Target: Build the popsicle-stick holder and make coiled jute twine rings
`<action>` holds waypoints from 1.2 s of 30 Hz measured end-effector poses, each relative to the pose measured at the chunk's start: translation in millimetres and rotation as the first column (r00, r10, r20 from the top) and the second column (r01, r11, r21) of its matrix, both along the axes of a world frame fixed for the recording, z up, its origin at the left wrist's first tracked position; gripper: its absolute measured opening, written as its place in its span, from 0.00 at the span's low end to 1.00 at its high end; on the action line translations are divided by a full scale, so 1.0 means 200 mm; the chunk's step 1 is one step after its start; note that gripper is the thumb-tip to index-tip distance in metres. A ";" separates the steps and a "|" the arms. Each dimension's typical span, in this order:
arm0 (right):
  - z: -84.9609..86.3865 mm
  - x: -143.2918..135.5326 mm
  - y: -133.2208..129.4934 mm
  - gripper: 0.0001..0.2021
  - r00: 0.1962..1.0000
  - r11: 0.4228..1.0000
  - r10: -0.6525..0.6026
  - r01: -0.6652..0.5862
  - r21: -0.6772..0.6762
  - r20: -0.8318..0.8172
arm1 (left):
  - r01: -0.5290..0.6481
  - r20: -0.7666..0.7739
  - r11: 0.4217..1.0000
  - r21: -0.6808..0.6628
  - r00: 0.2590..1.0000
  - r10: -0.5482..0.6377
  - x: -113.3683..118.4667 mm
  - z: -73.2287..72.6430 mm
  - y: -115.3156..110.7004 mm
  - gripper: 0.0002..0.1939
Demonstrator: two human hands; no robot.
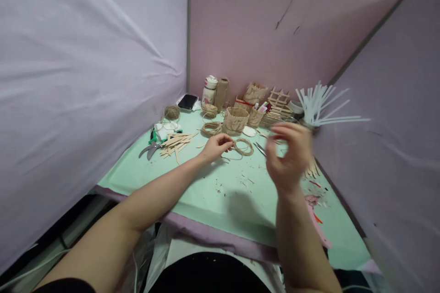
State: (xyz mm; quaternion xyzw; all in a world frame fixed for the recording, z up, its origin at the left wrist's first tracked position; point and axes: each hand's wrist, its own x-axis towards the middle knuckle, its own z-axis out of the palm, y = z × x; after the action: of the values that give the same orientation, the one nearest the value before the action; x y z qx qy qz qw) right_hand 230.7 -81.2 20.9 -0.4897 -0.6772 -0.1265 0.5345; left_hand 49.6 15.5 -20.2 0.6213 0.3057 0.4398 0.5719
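My left hand (219, 146) is closed in a pinch on a small coil of twine (243, 147), just above the green tabletop. My right hand (289, 155) is raised to the right, nearer the camera and blurred. Its thumb and fingers curl together in a pinch; what they hold, if anything, is too smeared to make out. Scissors (260, 148) lie between the hands, partly hidden behind the right one. Beyond the left hand, a larger twine coil (211, 129) rests beside a round twine-wrapped basket (235, 120).
Pruning shears (150, 150) and wooden sticks (177, 144) lie at left, near a twine ball (172, 112) and a phone (187, 102). A bottle (209, 91) stands at the back. White glue sticks (318, 105) fan out at right; a pink glue gun (318, 224) lies near the front.
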 end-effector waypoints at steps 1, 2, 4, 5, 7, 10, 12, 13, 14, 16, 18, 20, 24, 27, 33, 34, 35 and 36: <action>0.00 -0.06 0.06 0.12 1.000 1.000 0.022 -0.022 0.004 0.006 | -0.027 -0.019 0.998 0.050 0.999 0.028 0.00 0.00 -0.01 0.07; -0.02 -0.10 0.11 0.11 0.999 0.999 0.044 -0.044 -0.011 0.015 | -0.054 -0.035 0.994 0.100 0.998 0.058 0.00 0.00 -0.01 0.07; -0.08 -0.17 0.19 0.11 0.994 0.994 0.093 -0.089 -0.064 0.054 | -0.099 -0.072 0.976 0.194 0.991 0.115 0.00 0.00 -0.02 0.05; -0.11 -0.18 0.22 0.11 0.991 0.991 0.107 -0.100 -0.092 0.076 | -0.118 -0.092 0.965 0.235 0.985 0.143 -0.01 0.00 -0.02 0.05; -0.18 -0.19 0.25 0.11 0.987 0.987 0.120 -0.107 -0.124 0.107 | -0.138 -0.138 0.948 0.288 0.973 0.183 -0.01 0.01 -0.03 0.06; -0.23 -0.18 0.25 0.10 0.989 0.988 0.108 -0.096 -0.121 0.102 | -0.141 -0.194 0.938 0.318 0.958 0.210 -0.01 0.02 -0.04 0.06; -0.24 -0.17 0.25 0.09 0.992 0.991 0.094 -0.084 -0.101 0.090 | -0.144 -0.208 0.930 0.338 0.952 0.223 -0.01 0.02 -0.04 0.05; -0.24 -0.17 0.25 0.08 0.992 0.993 0.087 -0.079 -0.089 0.090 | -0.145 -0.208 0.925 0.352 0.951 0.229 -0.01 0.01 -0.04 0.05; -0.24 -0.18 0.26 0.08 0.992 0.994 0.083 -0.075 -0.080 0.096 | -0.144 -0.206 0.919 0.366 0.951 0.231 -0.01 0.01 -0.04 0.05; -0.25 -0.18 0.26 0.06 0.991 0.995 0.077 -0.069 -0.071 0.113 | -0.133 -0.204 0.910 0.393 0.952 0.228 0.00 0.00 -0.04 0.05; -0.26 -0.18 0.27 0.05 0.990 0.995 0.073 -0.065 -0.071 0.118 | -0.118 -0.210 0.903 0.414 0.952 0.221 0.00 -0.01 -0.04 0.06; -0.27 -0.19 0.28 0.04 0.993 0.995 0.069 -0.062 -0.077 0.100 | -0.113 -0.213 0.904 0.411 0.953 0.216 0.01 -0.02 -0.04 0.06; -0.28 -0.18 0.28 0.04 0.997 0.992 0.061 -0.056 -0.112 0.039 | -0.107 -0.210 0.938 0.330 0.960 0.183 0.01 -0.02 -0.03 0.06; -0.30 -0.18 0.28 0.05 0.997 0.987 0.069 -0.066 -0.143 0.019 | -0.085 -0.215 0.967 0.242 0.967 0.139 0.02 -0.03 -0.02 0.07; -0.32 -0.19 0.29 0.07 0.986 0.963 0.104 -0.132 -0.236 -0.127 | -0.093 -0.137 0.987 0.130 0.984 0.110 0.01 -0.03 0.00 0.07; -0.32 -0.20 0.29 0.07 0.979 0.955 0.104 -0.148 -0.258 -0.176 | -0.098 -0.132 0.987 0.128 0.984 0.115 0.01 -0.03 0.00 0.08; -0.32 -0.20 0.29 0.07 0.970 0.946 0.101 -0.163 -0.279 -0.223 | -0.100 -0.140 0.986 0.131 0.983 0.118 0.01 -0.03 0.00 0.09; -0.32 -0.21 0.29 0.07 0.959 0.938 0.095 -0.176 -0.298 -0.266 | -0.097 -0.163 0.985 0.140 0.979 0.120 0.01 -0.04 0.01 0.09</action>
State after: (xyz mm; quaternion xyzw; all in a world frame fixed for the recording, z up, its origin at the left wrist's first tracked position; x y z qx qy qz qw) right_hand 189.3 -24.0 -43.8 -0.5332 -0.6489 0.0840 0.5362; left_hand 51.6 16.5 -27.2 0.6754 0.3575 0.4348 0.4764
